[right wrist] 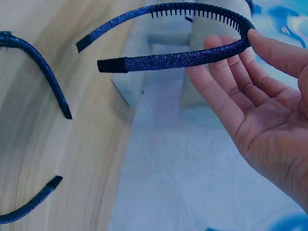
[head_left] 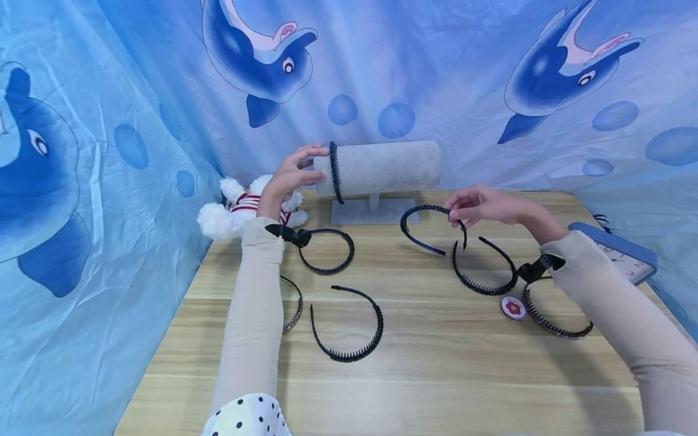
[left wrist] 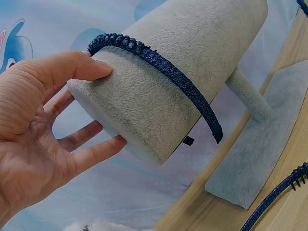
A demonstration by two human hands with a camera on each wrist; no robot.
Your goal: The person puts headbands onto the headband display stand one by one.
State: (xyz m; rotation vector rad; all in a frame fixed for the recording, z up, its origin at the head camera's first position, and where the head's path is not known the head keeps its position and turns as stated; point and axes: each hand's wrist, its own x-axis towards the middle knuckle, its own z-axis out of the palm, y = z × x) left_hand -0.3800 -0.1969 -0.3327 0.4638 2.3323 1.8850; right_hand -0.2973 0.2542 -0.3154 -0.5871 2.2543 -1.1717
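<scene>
A grey, fabric-covered cylinder display stand [head_left: 389,165] stands at the back of the table. One dark, beaded headband [left wrist: 180,84] sits over its left end. My left hand [head_left: 289,175] is at that end, the thumb on the cylinder beside the headband and the spread fingers at the end rim. To the right, clear of the tabletop, my right hand [head_left: 485,204] pinches a second dark headband [right wrist: 166,60] between thumb and fingers at its curved, toothed part. Its two tips point away from the palm in the right wrist view.
Several other headbands lie on the wooden table [head_left: 436,387], among them a toothed one [head_left: 380,324] at front centre and another [head_left: 484,290] below my right hand. A round flower badge [head_left: 513,307], a blue-framed clock [head_left: 627,263] and a white plush toy [head_left: 218,221] also lie there.
</scene>
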